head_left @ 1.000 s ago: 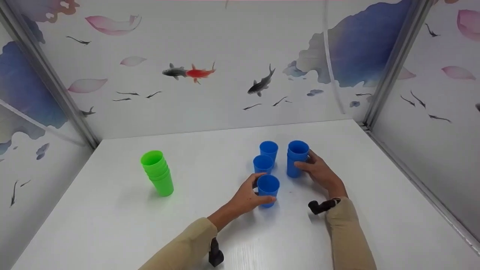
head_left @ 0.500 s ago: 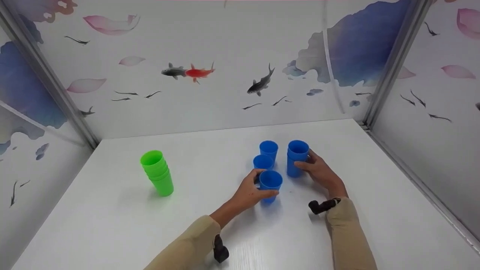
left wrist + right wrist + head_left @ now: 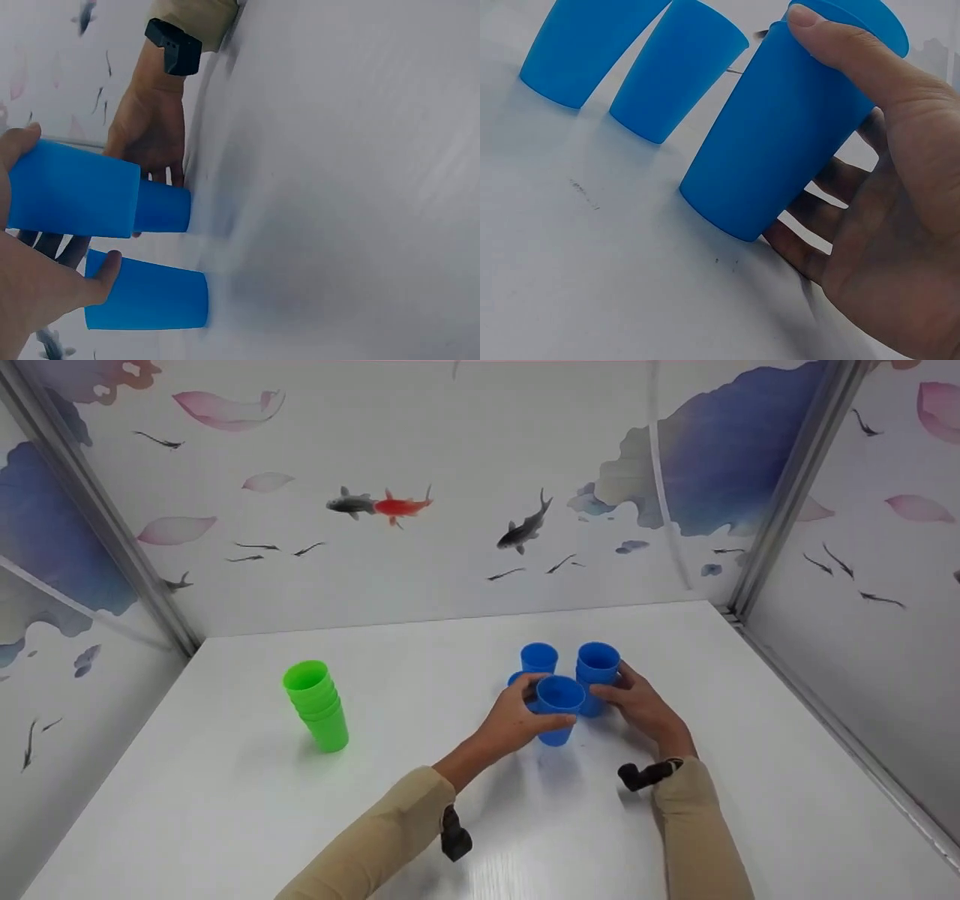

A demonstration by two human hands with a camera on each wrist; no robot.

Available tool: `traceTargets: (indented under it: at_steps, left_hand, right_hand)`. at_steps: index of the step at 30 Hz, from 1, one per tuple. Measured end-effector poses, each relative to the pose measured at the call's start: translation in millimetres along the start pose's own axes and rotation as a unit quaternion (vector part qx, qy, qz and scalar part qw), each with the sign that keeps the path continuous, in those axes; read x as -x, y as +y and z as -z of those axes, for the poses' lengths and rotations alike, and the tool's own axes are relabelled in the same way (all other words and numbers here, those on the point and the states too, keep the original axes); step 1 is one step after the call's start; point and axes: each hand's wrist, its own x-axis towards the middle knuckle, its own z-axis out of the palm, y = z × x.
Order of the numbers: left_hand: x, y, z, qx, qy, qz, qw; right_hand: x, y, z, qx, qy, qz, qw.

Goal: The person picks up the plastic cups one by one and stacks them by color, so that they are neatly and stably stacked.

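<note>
My left hand [image 3: 510,720] grips a blue cup [image 3: 561,694] around its side, thumb at the front. This cup hangs a little above the table, with a shadow under it. Just behind it to the right, my right hand [image 3: 643,705] holds a stack of two nested blue cups [image 3: 598,661]. In the right wrist view that stack [image 3: 750,135] stands on the table, thumb near its upper rim. Another blue cup [image 3: 539,658] stands behind, upright. One more blue cup [image 3: 515,678] is mostly hidden by my left hand.
A leaning-looking stack of several green cups [image 3: 321,709] stands on the left part of the white table [image 3: 187,795]. Printed panels [image 3: 450,577] with fish and petals enclose the table at the back and both sides.
My left hand has lifted its blue cup and carried it forward and right, closer to the right-hand stack. It now covers more of the cup behind. The right hand stays in place.
</note>
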Motion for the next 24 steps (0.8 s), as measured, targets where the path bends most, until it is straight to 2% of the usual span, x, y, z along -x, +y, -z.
traceTargets:
  at_steps: [6, 12, 17, 24]
  left_hand:
    - [-10.6, 21.3, 1.2, 0.01, 0.008, -0.006, 0.9999]
    - [-16.6, 41.7, 5.5, -0.004, 0.005, -0.021, 0.9998]
    - [-22.5, 52.8, 8.3, -0.016, 0.01, -0.026, 0.9995]
    - [-36.8, 65.3, 13.6, -0.033, 0.034, -0.037, 0.9982]
  right_hand:
    - [2.7, 0.1, -0.2, -0.006, -0.003, 0.007, 1.0]
    - [2.0, -1.2, -0.4, 0.014, 0.005, -0.009, 1.0]
    - [1.5, -0.7, 0.2, 0.014, -0.001, -0.01, 1.0]
    - [-0.8, -0.6, 0.8, 0.014, -0.001, -0.009, 1.0]
